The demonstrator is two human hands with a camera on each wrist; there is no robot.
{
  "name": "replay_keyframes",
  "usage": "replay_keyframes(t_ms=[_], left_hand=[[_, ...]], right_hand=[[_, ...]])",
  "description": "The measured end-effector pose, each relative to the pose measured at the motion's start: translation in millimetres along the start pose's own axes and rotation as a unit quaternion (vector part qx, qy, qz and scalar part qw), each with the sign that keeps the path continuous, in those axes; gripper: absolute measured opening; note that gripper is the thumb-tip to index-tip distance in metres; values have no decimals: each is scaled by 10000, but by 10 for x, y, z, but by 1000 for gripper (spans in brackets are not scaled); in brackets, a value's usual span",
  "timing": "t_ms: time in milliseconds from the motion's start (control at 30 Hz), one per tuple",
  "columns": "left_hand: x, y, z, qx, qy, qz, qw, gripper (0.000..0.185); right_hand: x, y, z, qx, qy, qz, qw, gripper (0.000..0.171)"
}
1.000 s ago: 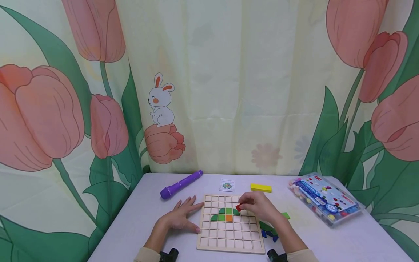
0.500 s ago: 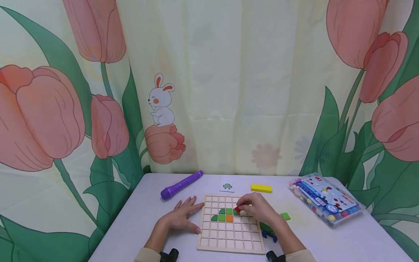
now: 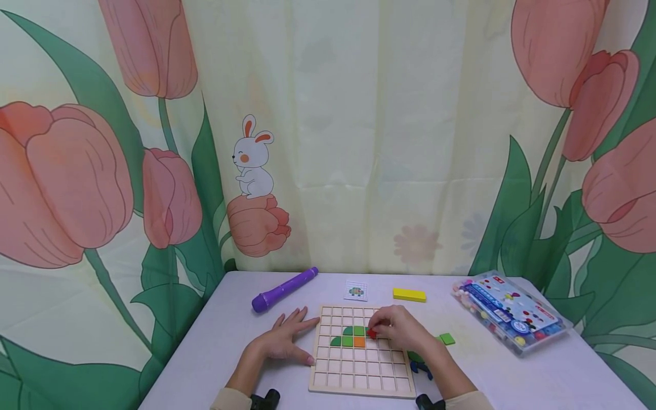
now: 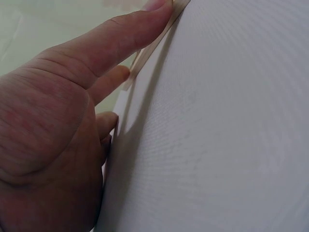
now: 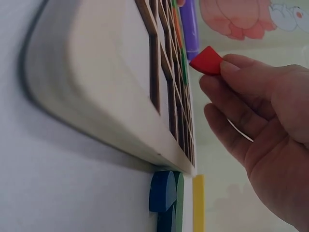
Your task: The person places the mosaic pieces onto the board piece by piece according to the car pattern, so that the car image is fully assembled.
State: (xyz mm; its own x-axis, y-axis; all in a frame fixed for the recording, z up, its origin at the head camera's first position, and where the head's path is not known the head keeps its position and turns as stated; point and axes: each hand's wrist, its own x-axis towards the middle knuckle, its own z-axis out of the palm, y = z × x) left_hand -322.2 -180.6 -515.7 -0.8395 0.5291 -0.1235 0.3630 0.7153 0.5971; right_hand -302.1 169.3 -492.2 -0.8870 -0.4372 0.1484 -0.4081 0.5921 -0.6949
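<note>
A wooden grid board (image 3: pixel 361 382) lies on the white table, with green pieces (image 3: pixel 350 335) and an orange square (image 3: pixel 359 341) set in its upper rows. My right hand (image 3: pixel 397 327) pinches a small red piece (image 3: pixel 371 333) just over the board, beside the green pieces; the right wrist view shows the red piece (image 5: pixel 206 60) at my fingertips, close above the board (image 5: pixel 120 87). My left hand (image 3: pixel 287 339) rests flat on the table with straight fingers touching the board's left edge (image 4: pixel 159 36).
A purple marker (image 3: pixel 283 288), a small pattern card (image 3: pixel 356 291) and a yellow bar (image 3: pixel 409 294) lie behind the board. A loose green square (image 3: pixel 447 339) and blue and green pieces (image 3: pixel 421 367) sit right of it. A clear bead box (image 3: pixel 509 312) stands far right.
My right hand has lowered the red piece slightly down and left toward the board cells beside the green pieces. The left hand has not moved.
</note>
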Motion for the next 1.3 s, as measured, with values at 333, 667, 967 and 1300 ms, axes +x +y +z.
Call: replay_keyframes(t_ms=[333,667,967,1300], left_hand=[[-3,4,-3,9,-15,-18,10000,103],[-10,7,-1,-8,-3,17,10000,102],[-14,29,-7,18,6,-25,10000,102],[-12,17,-7,19,-20,-53,10000,102]], right_hand=[[-6,-44,13,-472,-327,-165,9982,19],[9,-51,75,-428,-400,-52,9983,19],[5,-63,92,-259,-476,86,9985,19],[1,-48,99,-245,-578,87,9980,18]])
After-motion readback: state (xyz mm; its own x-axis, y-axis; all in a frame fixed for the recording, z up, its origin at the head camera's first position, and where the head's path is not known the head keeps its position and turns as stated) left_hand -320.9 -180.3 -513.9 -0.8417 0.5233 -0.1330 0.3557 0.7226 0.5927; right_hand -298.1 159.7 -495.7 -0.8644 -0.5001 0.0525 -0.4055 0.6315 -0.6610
